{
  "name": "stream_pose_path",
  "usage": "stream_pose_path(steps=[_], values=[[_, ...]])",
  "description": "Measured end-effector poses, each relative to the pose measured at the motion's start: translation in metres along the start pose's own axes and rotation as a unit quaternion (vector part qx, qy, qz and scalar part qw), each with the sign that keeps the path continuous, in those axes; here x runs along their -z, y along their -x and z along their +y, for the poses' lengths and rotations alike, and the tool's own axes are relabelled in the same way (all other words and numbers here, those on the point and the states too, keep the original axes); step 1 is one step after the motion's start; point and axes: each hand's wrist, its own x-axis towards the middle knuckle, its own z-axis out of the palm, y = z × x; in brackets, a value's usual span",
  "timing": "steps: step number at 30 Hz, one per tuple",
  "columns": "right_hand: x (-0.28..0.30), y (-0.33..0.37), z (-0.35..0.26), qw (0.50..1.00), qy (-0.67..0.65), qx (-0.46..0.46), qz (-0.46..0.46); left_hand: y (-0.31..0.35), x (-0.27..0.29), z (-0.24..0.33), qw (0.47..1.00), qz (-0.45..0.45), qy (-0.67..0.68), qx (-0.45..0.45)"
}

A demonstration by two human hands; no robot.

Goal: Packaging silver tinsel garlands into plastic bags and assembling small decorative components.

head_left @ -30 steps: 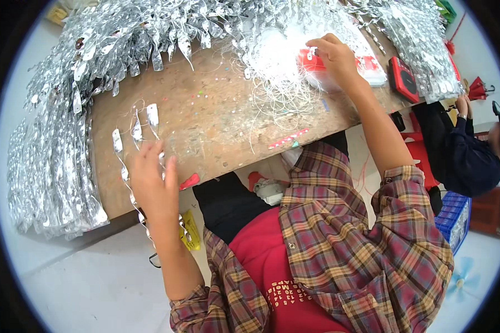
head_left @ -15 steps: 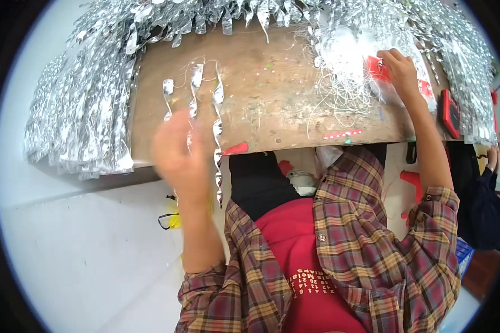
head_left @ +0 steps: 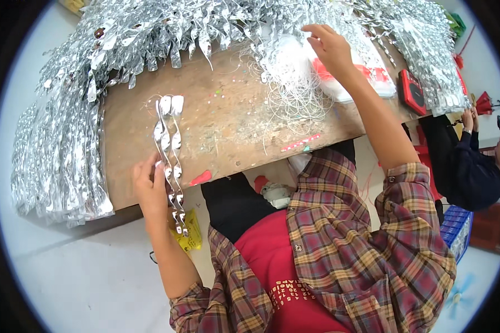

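Several twisted silver foil strips (head_left: 175,141) lie side by side at the left of the wooden table, their lower ends hanging past its front edge. At their left side my left hand (head_left: 149,180) has its thumb and fingertips closed on one twisted strip. Thin thread shows by the strips' upper ends. My right hand (head_left: 330,50) is raised at the back, fingers apart and pointing left, with nothing visible in them. Below it are a tangle of white string (head_left: 297,102) and a clear plastic bag with red patches (head_left: 366,75).
Dense silver foil fringe (head_left: 55,161) covers the table's left, back and right (head_left: 428,61). A red box-shaped device (head_left: 411,91) stands at the right. A small red piece (head_left: 200,177) and a red dotted strip (head_left: 300,142) lie near the front edge. Another person (head_left: 472,166) is at far right.
My left hand has moved down and left, and the spread strips now lie close together. My right hand has left the red-patched bag, moving up and left. The whole view has shifted.
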Motion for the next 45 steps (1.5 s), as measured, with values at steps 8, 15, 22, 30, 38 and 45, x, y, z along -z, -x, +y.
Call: stream_pose_path(steps=[8, 15, 22, 30, 38, 45], values=[[-0.029, -0.041, 0.008, 0.975, 0.182, 0.117, -0.044, 0.017, 0.019, 0.024, 0.999, 0.030, -0.017, -0.008], [0.019, 0.001, -0.027, 0.978, 0.107, 0.178, -0.003, 0.029, 0.008, 0.069, 0.992, 0.045, 0.110, -0.051], [0.074, 0.101, -0.176, 0.942, -0.124, 0.312, -0.003, 0.024, -0.064, 0.133, 0.802, -0.267, 0.509, 0.163], [0.066, 0.154, -0.217, 0.855, -0.349, 0.345, -0.167, -0.005, -0.085, 0.114, 0.716, -0.204, 0.624, 0.239], [0.031, 0.096, -0.134, 0.946, -0.098, 0.282, -0.124, 0.016, -0.052, 0.116, 0.875, -0.193, 0.429, 0.117], [0.023, 0.074, -0.146, 0.887, -0.024, 0.381, -0.260, 0.033, -0.054, 0.108, 0.849, -0.225, 0.456, 0.142]])
